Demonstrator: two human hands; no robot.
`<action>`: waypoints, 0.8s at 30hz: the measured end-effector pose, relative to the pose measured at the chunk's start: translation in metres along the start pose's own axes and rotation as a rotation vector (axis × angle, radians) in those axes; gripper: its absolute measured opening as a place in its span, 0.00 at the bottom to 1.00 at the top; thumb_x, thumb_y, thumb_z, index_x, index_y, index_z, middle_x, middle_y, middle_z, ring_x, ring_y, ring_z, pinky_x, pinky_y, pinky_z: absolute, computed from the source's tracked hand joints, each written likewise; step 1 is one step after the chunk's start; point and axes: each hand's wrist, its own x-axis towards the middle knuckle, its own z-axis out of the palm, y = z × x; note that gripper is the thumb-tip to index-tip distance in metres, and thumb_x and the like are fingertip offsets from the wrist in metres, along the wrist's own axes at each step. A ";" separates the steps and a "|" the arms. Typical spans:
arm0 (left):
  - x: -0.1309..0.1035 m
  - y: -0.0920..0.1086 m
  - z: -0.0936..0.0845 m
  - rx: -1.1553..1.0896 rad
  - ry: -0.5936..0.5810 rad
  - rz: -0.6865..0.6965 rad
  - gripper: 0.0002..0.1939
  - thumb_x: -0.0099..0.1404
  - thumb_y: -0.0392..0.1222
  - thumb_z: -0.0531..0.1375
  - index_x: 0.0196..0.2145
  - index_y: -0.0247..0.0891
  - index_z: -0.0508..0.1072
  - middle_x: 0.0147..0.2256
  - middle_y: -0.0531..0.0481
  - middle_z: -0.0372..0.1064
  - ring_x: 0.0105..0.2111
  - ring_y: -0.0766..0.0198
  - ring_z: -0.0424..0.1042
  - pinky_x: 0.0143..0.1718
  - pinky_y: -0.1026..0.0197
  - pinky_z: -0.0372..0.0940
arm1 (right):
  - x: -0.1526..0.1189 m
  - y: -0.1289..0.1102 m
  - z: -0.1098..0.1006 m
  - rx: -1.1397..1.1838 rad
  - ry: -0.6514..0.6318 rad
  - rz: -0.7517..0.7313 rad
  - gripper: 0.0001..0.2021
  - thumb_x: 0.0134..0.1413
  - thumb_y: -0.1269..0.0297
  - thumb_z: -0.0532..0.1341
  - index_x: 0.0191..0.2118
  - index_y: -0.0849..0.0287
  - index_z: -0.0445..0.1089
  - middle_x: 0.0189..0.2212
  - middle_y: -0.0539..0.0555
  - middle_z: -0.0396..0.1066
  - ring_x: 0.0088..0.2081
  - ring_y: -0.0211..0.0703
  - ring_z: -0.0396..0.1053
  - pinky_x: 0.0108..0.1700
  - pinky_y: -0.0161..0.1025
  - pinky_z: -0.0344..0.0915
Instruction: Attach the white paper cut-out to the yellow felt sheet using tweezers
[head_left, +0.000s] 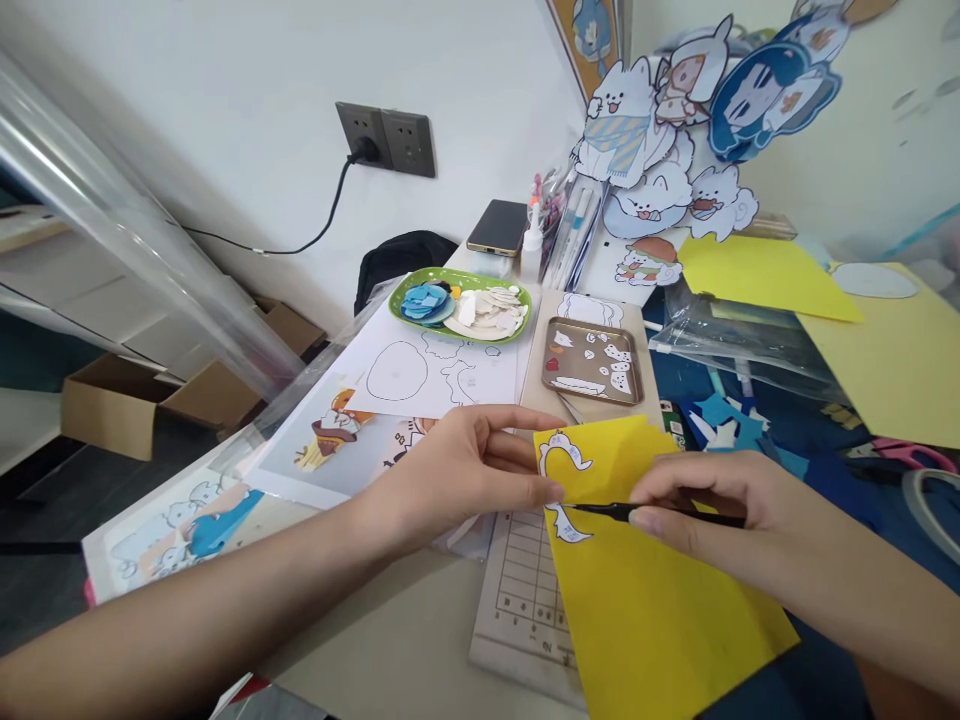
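My left hand (487, 465) grips the left edge of a yellow sheet (660, 610), thumb on top and fingers behind it. Just above the thumb, a curved white paper cutout (559, 448) lies on the sheet. A smaller pointed white cutout (568, 530) lies just below the thumb. My right hand (697, 500) is closed around a slim black pointed tool (611, 510); whether it is tweezers or a pen I cannot tell. Its tip points left, at the upper end of the lower cutout, close to my left thumb.
Behind the hands stand a green tray (420, 332) of blue and white pieces and a brown tray (592, 388) with small cutouts. Printed outline sheets (360, 375) lie left. A white glue bottle (532, 250) and a phone (496, 227) stand farther back. Pink-handled scissors (911, 453) lie right.
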 end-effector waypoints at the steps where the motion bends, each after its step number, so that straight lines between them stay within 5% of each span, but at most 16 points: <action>1: -0.001 0.000 0.000 -0.005 -0.014 0.001 0.22 0.49 0.29 0.68 0.43 0.37 0.73 0.33 0.49 0.79 0.33 0.64 0.77 0.37 0.64 0.69 | 0.000 0.001 0.000 0.000 -0.002 -0.002 0.11 0.54 0.54 0.59 0.28 0.54 0.72 0.27 0.48 0.72 0.29 0.39 0.69 0.29 0.33 0.63; 24: 0.003 -0.002 -0.002 0.013 0.010 -0.033 0.15 0.53 0.34 0.67 0.40 0.38 0.74 0.29 0.52 0.78 0.27 0.70 0.75 0.30 0.69 0.67 | -0.003 -0.002 -0.002 0.014 -0.058 0.058 0.12 0.55 0.53 0.57 0.30 0.54 0.72 0.31 0.50 0.72 0.33 0.42 0.68 0.30 0.36 0.61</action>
